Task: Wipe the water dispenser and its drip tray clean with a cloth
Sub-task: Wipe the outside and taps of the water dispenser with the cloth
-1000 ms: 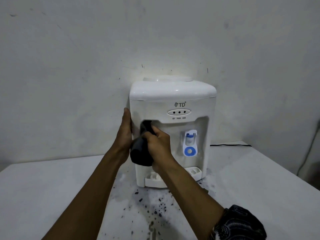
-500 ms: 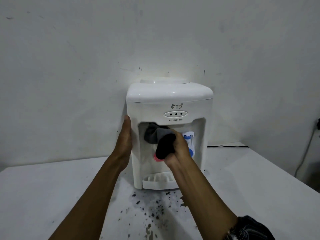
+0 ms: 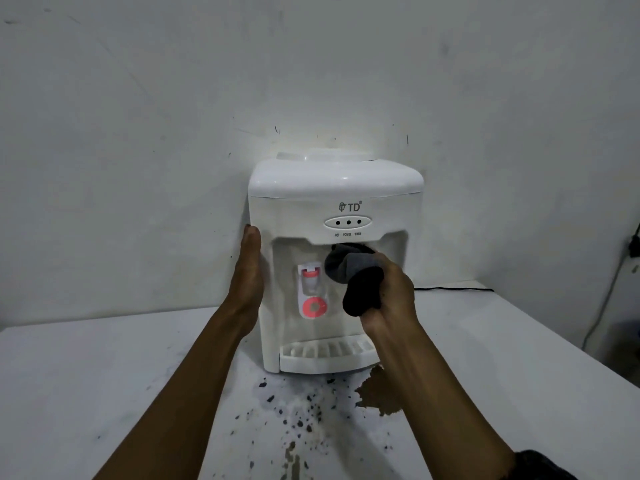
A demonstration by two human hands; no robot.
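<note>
Bracing with left hand point(image 3: 247, 271), fingers flat on dispenser point(image 3: 336, 188) side. Cloth point(image 3: 353, 271) pushed into recess point(image 3: 284, 258) top, right of red tap point(image 3: 311, 289); my right hand point(image 3: 391, 299) clenched round it. I judge recess in work; tray point(image 3: 325, 356) below looks not yet wiped.

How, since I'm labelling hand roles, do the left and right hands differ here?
The left hand lies flat with straight fingers; the right hand curls around the dark cloth. The left hand rests on the outer side of the water dispenser; the right hand is in its front recess. Both are at the dispenser.
</note>
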